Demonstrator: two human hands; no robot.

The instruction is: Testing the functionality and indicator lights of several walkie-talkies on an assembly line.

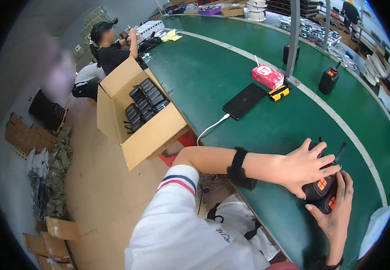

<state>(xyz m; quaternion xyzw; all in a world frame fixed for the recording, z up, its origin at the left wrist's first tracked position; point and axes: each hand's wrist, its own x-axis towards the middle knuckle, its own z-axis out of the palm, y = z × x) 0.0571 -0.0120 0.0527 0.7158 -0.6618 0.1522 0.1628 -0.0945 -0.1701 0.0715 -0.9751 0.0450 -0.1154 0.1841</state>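
Close together at the right of the green table are two black handheld devices with orange buttons, the upper one (314,191) and the lower one (325,205). A short black strap or antenna sticks up from them. My left hand (310,164) reaches across from the left and grips the upper device from above, fingers curled over its far side. My right hand (338,211) wraps round the right side of the pair, thumb against the lower device. Black bands circle both wrists. My palms hide much of the devices.
An open cardboard box (154,137) full of black devices stands left of the table. On the table are a black phone (244,101) with a white cable, a pink drink carton (267,76), a yellow-black gadget (279,92), a similar device (328,80) and a metal post (293,42). Another person (114,56) sits far left.
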